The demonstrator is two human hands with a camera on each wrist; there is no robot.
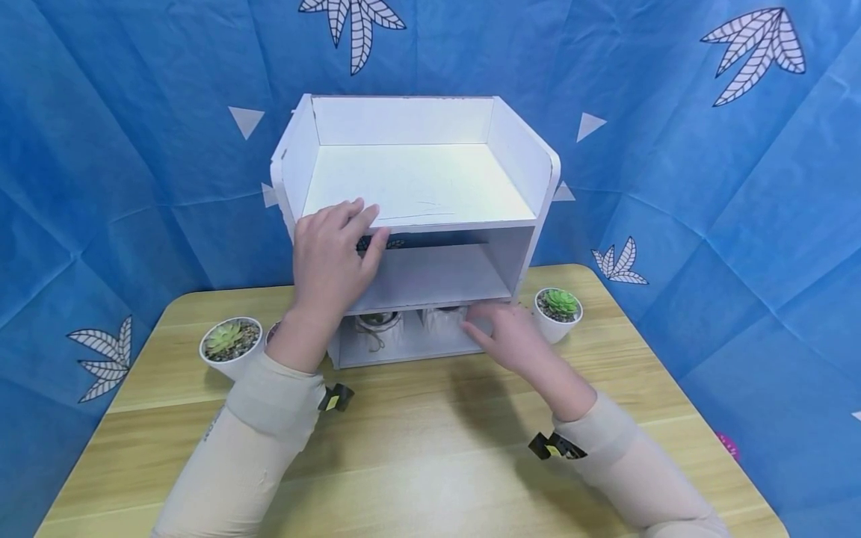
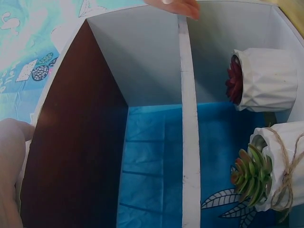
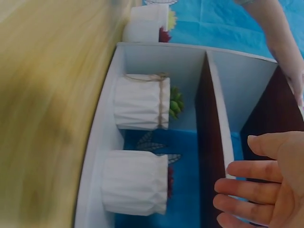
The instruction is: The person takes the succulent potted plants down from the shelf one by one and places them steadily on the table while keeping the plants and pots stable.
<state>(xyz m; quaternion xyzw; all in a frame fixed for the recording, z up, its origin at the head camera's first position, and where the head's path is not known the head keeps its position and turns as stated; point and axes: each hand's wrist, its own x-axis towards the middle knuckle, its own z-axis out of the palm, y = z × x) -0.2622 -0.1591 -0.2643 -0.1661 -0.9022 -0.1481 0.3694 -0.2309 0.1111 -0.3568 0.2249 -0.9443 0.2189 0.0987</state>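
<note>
A small white shelf unit [image 1: 430, 276] stands at the back of the table. My left hand [image 1: 332, 258] rests on the front left edge of its top board, thumb along the edge. Extended fingers of my right hand [image 3: 261, 185] lie close to the middle board's front edge, and nothing is in its palm. In the bottom compartment stand two white faceted pots: a twine-tied pot [image 3: 142, 102] with a green succulent and a pot [image 3: 135, 183] with a dark red one. The right-hand pot [image 1: 444, 320] is partly hidden under the middle board in the head view.
A potted pale green succulent [image 1: 232, 342] stands left of the shelf, with another pot behind my left wrist. To the right is a potted bright green succulent [image 1: 558, 310]. The wooden table [image 1: 417, 448] backs onto a blue leaf-print cloth [image 1: 673, 172].
</note>
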